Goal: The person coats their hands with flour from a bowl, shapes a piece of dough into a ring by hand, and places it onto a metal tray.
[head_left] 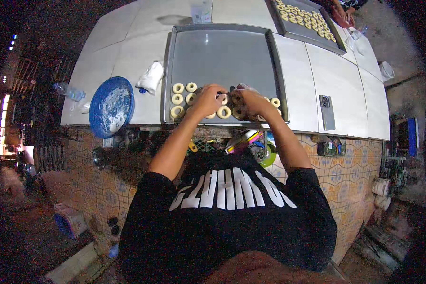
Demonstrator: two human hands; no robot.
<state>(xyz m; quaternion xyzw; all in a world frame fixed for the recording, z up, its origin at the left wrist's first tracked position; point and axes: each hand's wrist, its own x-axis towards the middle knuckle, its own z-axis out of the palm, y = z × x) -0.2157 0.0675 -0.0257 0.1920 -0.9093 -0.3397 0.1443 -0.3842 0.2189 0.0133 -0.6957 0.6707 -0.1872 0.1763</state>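
A large grey metal tray [222,52] lies in front of me, with pale dough rings [177,99] in rows along its near edge. My left hand [208,100] is over the rows, fingers curled in at a dough ring [224,99] beside its fingertips. Close on its right, my right hand [252,100] bends inward with its fingers closed. What they hold, if anything, is hidden by shade and the back of the hand. Dough rings under the right hand look dark. More rings [275,102] lie to its right.
Left of the tray are a blue basin [111,106] with white residue and a white bag [151,78]. A phone [326,112] lies on the white tiled table [296,71] at right. Far right, another person's hands [345,16] are beside a second tray [312,33] of dough rings.
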